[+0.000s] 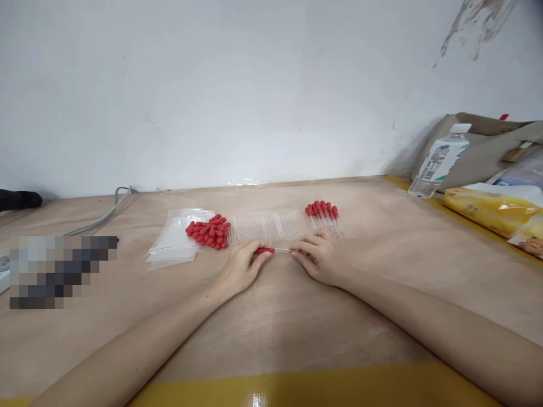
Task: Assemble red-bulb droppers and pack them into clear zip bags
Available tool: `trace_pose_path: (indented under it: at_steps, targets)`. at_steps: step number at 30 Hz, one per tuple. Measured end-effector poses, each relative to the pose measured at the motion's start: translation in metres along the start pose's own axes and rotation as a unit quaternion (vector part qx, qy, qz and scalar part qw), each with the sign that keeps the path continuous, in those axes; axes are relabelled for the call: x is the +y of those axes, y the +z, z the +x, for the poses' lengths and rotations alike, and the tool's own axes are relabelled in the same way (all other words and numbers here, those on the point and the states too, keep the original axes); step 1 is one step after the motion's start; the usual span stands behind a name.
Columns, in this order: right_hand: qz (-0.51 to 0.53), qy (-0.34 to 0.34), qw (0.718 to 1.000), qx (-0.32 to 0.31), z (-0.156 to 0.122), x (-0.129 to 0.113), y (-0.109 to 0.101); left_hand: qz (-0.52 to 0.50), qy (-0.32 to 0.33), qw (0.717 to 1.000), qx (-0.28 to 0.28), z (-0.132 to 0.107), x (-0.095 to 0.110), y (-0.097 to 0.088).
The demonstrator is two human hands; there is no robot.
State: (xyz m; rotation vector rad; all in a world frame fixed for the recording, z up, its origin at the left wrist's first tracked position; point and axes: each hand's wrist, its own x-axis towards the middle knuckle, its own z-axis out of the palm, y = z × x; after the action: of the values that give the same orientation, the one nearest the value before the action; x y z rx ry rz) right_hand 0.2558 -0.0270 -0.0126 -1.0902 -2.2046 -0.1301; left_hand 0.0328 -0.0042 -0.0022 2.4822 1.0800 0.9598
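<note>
Dropper (274, 250) bridges both hands, left hand (241, 268) pinching its red bulb (265, 250), right hand (319, 260) pinching its glass tube (283, 250)

Both forearms (169, 333) are bare along all their visible length, slender and smooth. The left hand (240, 270) and right hand (319, 261) are bare as well, with long, thin fingers (306, 244).

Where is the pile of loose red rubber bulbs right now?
In the head view, the pile of red bulbs lies left of centre, between the clear plastic bags on its left and the row of glass tubes on its right.
</note>
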Motion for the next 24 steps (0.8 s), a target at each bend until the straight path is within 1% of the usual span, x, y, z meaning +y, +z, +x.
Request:
trace_pose_path:
  at_steps: [4, 9, 13, 16, 20, 22, 24]
  targets:
    - [0.04, 0.02, 0.999, 0.011, 0.0008, -0.0048, 0.0017, -0.021, -0.011, 1.0, -0.005, -0.0004, 0.0036, -0.0019]
    - [0.045, 0.001, 0.999, 0.01, 0.0, -0.0025, 0.0049, -0.048, -0.018, 0.999, -0.012, -0.0011, 0.0037, 0.0]
    - [0.05, -0.019, 0.999, 0.007, 0.0012, -0.0042, 0.0039, -0.06, -0.03, 0.998, -0.007, -0.0014, 0.0039, 0.0029]
    - [0.087, -0.021, 0.996, -0.003, 0.0021, -0.0078, 0.0039, -0.059, -0.026, 0.998, 0.007, -0.0015, 0.0026, 0.0045]
    - [0.144, 0.001, 0.989, -0.018, 0.0021, -0.0104, 0.0051, -0.08, -0.01, 0.996, 0.028, -0.0023, -0.001, 0.006]
    - [0.166, 0.011, 0.986, -0.03, 0.0025, -0.0089, 0.0042, -0.093, -0.008, 0.995, 0.025, -0.0027, -0.0021, 0.0061]
    - [0.173, 0.011, 0.984, -0.052, 0.004, -0.006, 0.0012, -0.105, -0.005, 0.994, 0.011, -0.0031, -0.0018, 0.0054]
